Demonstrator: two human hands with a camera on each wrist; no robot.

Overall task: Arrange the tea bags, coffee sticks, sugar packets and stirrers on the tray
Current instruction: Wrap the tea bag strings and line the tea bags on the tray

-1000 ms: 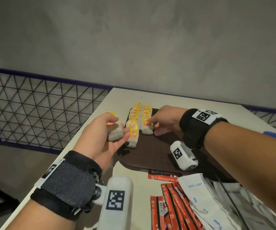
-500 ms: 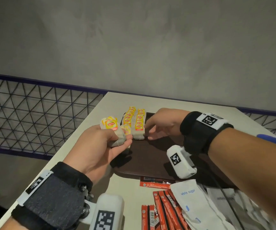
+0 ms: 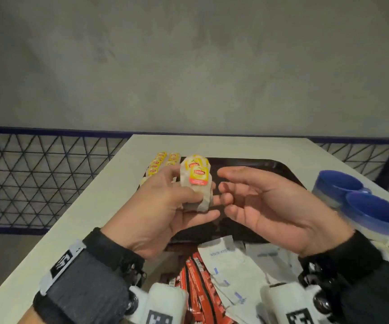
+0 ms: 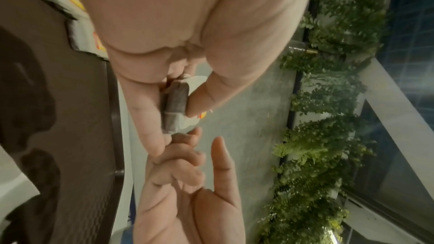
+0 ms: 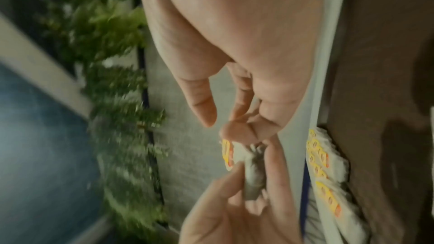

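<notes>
The left hand (image 3: 165, 202) holds some tea bags (image 3: 197, 183) up over the tray (image 3: 280, 167). The right hand (image 3: 266, 206) is open and holds nothing, just beside them.

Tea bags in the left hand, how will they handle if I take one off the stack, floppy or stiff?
Probably soft and floppy: the tea bags bulge and crumple where the left hand grips them. Likely very light, since a thumb pinch holds several. The paper tags may flap or snag, so the open right hand should pinch the pouch itself.
</notes>
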